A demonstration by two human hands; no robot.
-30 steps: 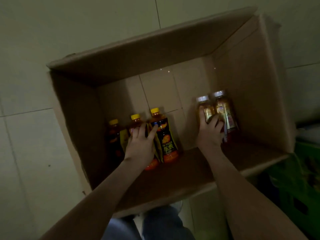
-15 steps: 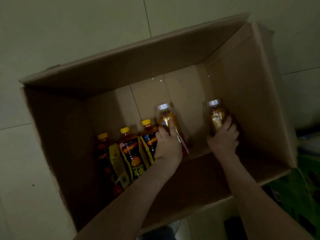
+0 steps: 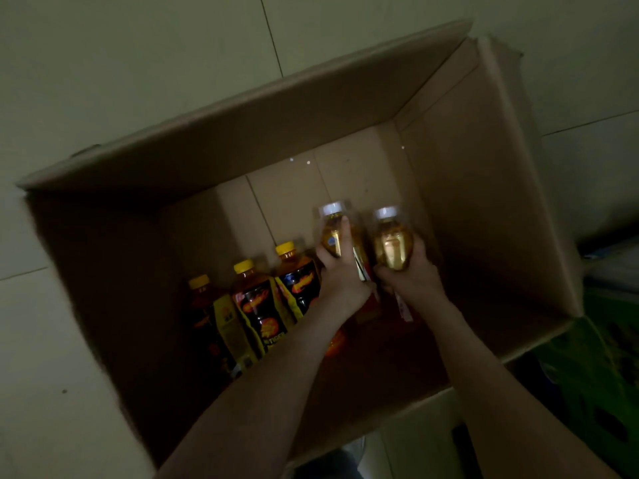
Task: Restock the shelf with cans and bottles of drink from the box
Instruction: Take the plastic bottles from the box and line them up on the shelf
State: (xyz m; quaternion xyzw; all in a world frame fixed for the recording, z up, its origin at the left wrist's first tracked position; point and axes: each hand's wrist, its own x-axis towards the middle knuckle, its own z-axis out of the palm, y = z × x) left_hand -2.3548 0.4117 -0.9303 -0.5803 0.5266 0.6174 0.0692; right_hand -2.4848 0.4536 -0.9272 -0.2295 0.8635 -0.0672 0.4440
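Inside the open brown cardboard box [image 3: 484, 174], at frame centre, the left hand [image 3: 340, 276] grasps a white-capped clear bottle of amber drink [image 3: 328, 242]. The right hand [image 3: 413, 278] grasps a second white-capped amber bottle [image 3: 392, 247] just beside it. Three yellow-capped dark-labelled bottles [image 3: 256, 299] stand left of centre.

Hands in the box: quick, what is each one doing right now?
Left hand: grips a white-capped bottle of golden drink.
Right hand: grips the other white-capped bottle.
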